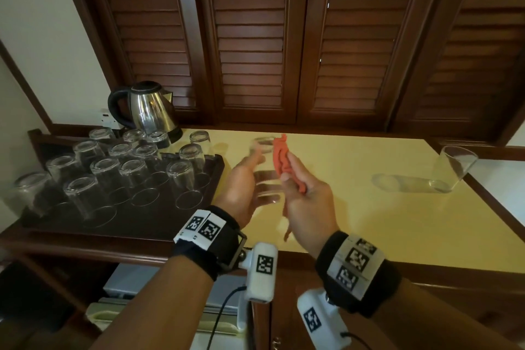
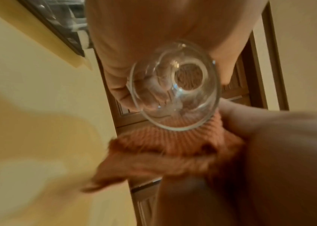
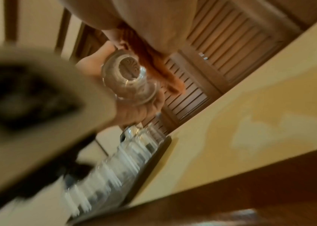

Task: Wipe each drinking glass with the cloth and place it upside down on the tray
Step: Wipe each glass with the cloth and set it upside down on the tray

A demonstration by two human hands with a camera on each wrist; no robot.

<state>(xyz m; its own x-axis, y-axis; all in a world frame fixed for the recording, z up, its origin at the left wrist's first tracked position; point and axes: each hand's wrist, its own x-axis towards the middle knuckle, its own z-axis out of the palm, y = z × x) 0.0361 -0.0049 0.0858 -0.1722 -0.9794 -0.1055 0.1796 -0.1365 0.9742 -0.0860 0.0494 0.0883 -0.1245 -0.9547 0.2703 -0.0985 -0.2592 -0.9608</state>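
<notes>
A: Head view: left hand (image 1: 240, 187) is gripping a glass (image 1: 264, 170) above the counter (image 1: 369, 207), right of the tray (image 1: 210, 179). Right hand (image 1: 308, 202) is pinching the cloth (image 1: 281, 159) against it.

B: Left wrist view: fingers (image 2: 118, 85) are curling round the glass (image 2: 175, 94); cloth (image 2: 165, 142) is touching its rim.

A: Right wrist view: everything is blurring; the glass (image 3: 130, 79) is sitting in the left hand (image 3: 134, 110), cloth (image 3: 161, 67) beside it.

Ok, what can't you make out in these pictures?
- Head view: the held glass is see-through and partly behind the cloth; smears cannot be judged.
- Right wrist view: motion blur smears the tray glasses; no count there.
- Left wrist view: right hand is a blur.
</notes>
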